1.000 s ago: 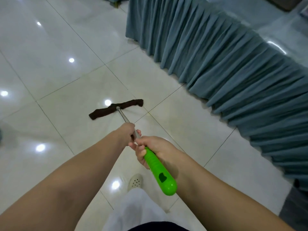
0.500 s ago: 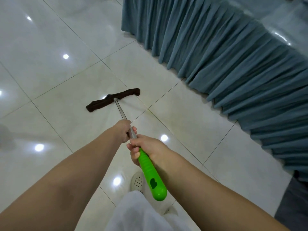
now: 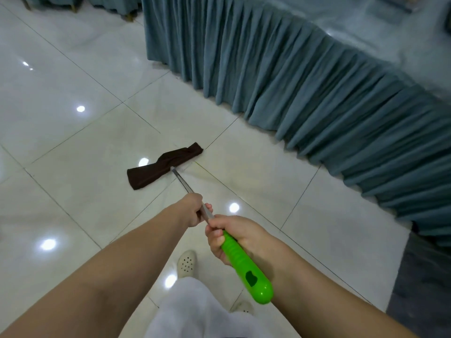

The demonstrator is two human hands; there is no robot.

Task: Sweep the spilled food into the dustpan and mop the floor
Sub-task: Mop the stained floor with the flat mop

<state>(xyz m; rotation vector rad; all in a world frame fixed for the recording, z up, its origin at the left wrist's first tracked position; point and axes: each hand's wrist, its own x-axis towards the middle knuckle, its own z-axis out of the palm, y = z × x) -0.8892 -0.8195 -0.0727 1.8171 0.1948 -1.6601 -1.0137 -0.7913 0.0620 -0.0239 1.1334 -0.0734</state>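
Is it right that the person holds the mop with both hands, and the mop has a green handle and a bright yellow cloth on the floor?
Not quite. The head view shows the mop cloth is dark brown, not bright yellow. The rest is right: the left hand grips the metal pole, the right hand grips the green handle, and the cloth lies on the tiled floor.

Right shoe [image 3: 241, 308] half hidden by trousers [image 3: 195, 311]

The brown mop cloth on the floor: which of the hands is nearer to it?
Left. The left hand grips the metal pole further down toward the brown mop cloth; the right hand holds the green handle behind it.
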